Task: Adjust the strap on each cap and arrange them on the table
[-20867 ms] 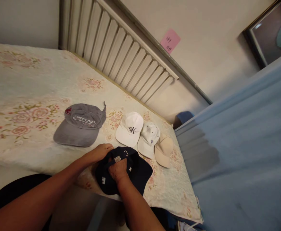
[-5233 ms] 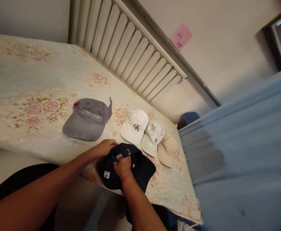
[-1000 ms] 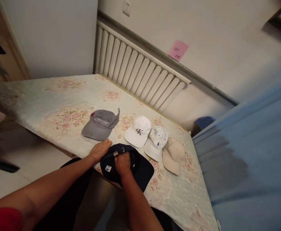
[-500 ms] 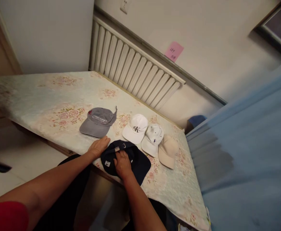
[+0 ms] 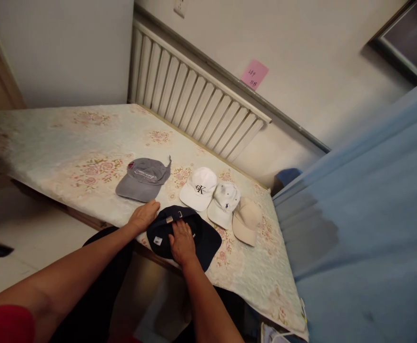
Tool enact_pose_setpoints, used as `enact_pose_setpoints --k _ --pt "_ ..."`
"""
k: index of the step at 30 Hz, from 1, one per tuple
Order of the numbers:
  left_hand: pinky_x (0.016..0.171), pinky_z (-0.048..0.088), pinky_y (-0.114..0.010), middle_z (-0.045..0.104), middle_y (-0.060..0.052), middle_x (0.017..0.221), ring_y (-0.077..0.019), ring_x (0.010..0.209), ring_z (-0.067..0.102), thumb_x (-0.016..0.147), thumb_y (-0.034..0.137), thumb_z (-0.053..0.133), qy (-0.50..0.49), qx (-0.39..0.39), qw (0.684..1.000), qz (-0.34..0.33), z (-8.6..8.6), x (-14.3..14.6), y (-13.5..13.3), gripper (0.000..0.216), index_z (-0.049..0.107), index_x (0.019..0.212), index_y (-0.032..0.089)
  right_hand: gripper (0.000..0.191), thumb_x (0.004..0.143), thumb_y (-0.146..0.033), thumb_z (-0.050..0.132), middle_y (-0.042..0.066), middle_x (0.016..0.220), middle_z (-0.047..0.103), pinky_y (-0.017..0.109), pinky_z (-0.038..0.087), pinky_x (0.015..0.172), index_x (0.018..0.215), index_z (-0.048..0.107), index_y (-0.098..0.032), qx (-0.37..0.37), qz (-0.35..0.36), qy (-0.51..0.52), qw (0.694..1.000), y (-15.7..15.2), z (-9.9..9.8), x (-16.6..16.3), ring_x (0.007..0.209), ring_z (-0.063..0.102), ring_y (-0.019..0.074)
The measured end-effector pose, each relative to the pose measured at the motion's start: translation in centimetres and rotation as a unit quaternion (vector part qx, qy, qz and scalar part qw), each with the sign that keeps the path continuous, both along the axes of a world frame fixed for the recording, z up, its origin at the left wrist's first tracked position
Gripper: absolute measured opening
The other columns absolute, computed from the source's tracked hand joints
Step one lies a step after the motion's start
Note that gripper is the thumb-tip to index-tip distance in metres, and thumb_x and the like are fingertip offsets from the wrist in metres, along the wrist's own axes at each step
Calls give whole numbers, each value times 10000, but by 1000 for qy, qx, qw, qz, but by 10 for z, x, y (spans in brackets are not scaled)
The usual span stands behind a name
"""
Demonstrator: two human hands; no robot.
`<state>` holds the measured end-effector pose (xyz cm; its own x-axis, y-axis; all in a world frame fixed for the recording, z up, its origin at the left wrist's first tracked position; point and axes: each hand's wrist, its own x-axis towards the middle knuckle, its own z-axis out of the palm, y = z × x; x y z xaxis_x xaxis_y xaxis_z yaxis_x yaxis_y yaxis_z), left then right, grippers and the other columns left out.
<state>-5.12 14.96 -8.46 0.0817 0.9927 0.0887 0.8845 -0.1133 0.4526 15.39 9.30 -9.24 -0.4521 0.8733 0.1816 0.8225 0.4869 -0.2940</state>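
A dark navy cap (image 5: pixel 204 238) lies upside down near the front edge of a flower-patterned mattress (image 5: pixel 87 143). Its back strap with a metal buckle faces away from me. My right hand (image 5: pixel 182 241) lies flat on the cap's inside, fingers stretched toward the strap. My left hand (image 5: pixel 143 216) rests open on the mattress, touching the cap's left rim. Behind lie a grey cap (image 5: pixel 142 178), a white cap (image 5: pixel 198 188) with black letters, a pale cap (image 5: pixel 224 204) and a beige cap (image 5: pixel 245 220).
A white slatted headboard (image 5: pixel 194 100) runs along the wall, with a pink note (image 5: pixel 254 74) above it. Blue fabric (image 5: pixel 365 228) fills the right side. Bare floor (image 5: pixel 26 238) shows at the left.
My right hand has let go of the strap and flattened onto the cap. My left hand has slid off the cap's rim onto the mattress. My view has pulled back.
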Motion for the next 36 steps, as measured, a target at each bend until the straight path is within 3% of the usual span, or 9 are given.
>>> enact_pose_setpoints --k 6,11,14,18,21,26,30,36 --pt "839 427 -298 593 -61 897 -191 898 574 864 232 340 -79 35 996 27 -5 -7 -7 215 550 835 199 523 905 -277 480 101 1474 388 428 199 1149 1410 389 -174 7 -4 4 1000 -1 0 0 1385 295 219" --pt "715 463 -290 575 -18 746 -175 707 587 932 345 165 -153 42 985 66 -3 -10 -37 365 498 854 216 494 911 -282 467 107 1452 420 411 193 1154 1387 422 -155 13 -9 3 1000 -1 0 0 1378 306 216" --pt "720 460 -293 558 7 738 -178 705 585 918 462 265 -250 54 963 82 -1 -7 -65 324 483 899 223 489 912 -281 462 107 1453 418 413 202 1150 1385 426 -161 18 -8 1 1000 -2 -1 1 1379 305 215" --pt "642 444 -292 529 28 735 -177 629 567 832 527 456 -227 15 972 59 -2 7 -96 345 437 983 218 497 912 -278 459 101 1459 411 417 214 1145 1395 411 -171 23 -10 -5 1000 -3 0 0 1379 304 214" --pt "603 420 -279 493 34 714 -175 601 554 791 479 520 -193 6 976 99 -3 19 -104 351 417 993 211 496 917 -280 449 104 1451 421 416 214 1143 1397 408 -167 24 -14 -14 1000 -3 0 0 1374 311 215" --pt "615 407 -268 537 11 737 -184 660 581 804 348 474 -191 -21 968 162 2 28 -98 176 414 920 229 483 921 -291 445 107 1439 437 411 213 1141 1385 426 -158 21 -21 -12 1000 -3 0 0 1364 328 225" --pt "631 404 -272 558 8 732 -187 674 585 809 279 433 -183 -15 971 153 19 30 -100 78 427 876 240 483 914 -272 455 114 1433 443 409 206 1143 1380 431 -149 20 -17 -1 1000 -4 1 0 1362 329 228" --pt "655 413 -257 578 10 755 -170 684 587 779 230 456 -204 13 970 130 39 40 -106 117 460 896 240 478 903 -247 469 111 1433 443 430 202 1143 1373 440 -165 6 -18 17 1000 -5 3 0 1366 323 222"
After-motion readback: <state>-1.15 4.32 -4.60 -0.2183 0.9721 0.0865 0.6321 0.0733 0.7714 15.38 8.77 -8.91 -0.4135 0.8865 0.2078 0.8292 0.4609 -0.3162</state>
